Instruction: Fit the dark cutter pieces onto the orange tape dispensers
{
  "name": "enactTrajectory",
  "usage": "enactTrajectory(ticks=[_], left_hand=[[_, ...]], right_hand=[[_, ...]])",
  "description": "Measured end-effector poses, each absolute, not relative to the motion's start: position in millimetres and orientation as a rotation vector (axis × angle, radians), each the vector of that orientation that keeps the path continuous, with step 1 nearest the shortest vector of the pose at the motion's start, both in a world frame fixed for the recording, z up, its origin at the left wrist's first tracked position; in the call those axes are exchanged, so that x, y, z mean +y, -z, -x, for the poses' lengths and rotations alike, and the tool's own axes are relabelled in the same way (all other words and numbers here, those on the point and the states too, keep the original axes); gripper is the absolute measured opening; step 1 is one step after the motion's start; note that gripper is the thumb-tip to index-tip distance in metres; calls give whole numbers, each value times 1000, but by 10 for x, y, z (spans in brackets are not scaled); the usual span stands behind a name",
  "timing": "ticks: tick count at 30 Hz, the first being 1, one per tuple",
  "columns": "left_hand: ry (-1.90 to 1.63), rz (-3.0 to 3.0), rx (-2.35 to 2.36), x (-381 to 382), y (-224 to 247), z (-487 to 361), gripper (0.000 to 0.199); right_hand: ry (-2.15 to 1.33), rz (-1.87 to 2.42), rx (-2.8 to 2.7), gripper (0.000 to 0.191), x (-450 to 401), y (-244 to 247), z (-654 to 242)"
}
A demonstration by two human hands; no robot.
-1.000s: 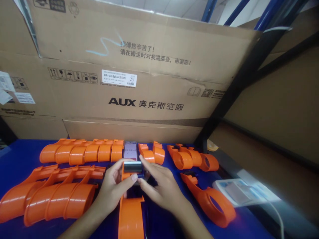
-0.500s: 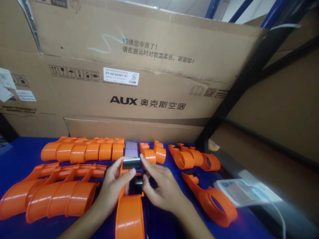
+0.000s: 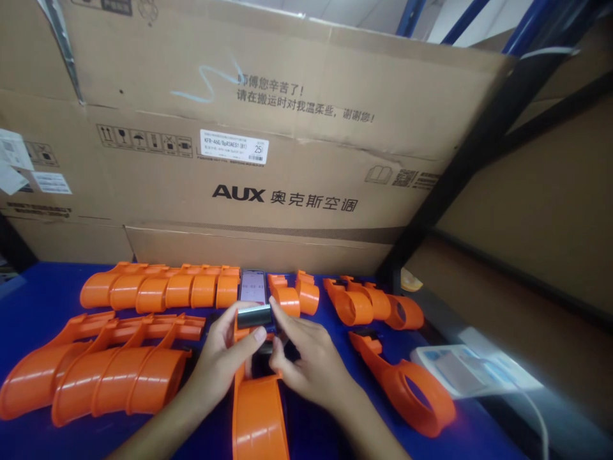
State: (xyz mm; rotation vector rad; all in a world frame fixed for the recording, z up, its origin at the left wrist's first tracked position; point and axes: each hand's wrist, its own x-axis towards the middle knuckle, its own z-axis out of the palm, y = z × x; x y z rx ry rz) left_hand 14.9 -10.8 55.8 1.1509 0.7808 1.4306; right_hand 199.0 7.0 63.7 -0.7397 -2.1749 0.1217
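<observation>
Both hands work at the head of one orange plastic tape dispenser (image 3: 260,418), whose wide curved body hangs down toward me. My left hand (image 3: 225,345) is closed round the head from the left, its thumb pressed on the front. A dark, shiny bar with a fine toothed edge (image 3: 255,315) lies across the top of the head, between the two hands. From the right, my right hand (image 3: 306,358) pinches the side of the head, index finger at the bar's end and thumb lower down. Shadow and fingers hide the part between its fingertips.
Orange dispensers stand in a back row (image 3: 178,292) and front-left row (image 3: 119,380) on the blue surface (image 3: 325,428). More dispensers (image 3: 421,396) lie at right. A phone (image 3: 253,287) stands behind my hands, before a cardboard wall (image 3: 287,160). A white device (image 3: 460,370) with a cable is at right.
The held dispenser's body has swung slightly to the right, and the toothed bar has tilted a little. Both hands keep their grip in nearly the same place.
</observation>
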Motion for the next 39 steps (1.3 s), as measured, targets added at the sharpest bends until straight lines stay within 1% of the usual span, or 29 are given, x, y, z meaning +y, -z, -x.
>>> enactTrajectory(ticks=[14, 21, 32, 36, 39], left_hand=[[-1380, -1234, 731, -106, -527, -77, 26], [-1393, -1226, 736, -116, -558, -88, 21], [-1410, -1183, 761, -127, -540, -115, 23], [-1405, -1173, 745, -107, -514, -106, 22], [-1433, -1148, 737, -83, -502, -105, 26]], right_hand=[[-54, 731, -2157, 76, 63, -537, -1945], [83, 749, -2129, 79, 42, -485, -1903], [172, 788, -2128, 80, 32, -461, -1865], [156, 784, -2134, 81, 58, -471, -1887], [106, 774, -2165, 78, 80, -503, -1910]])
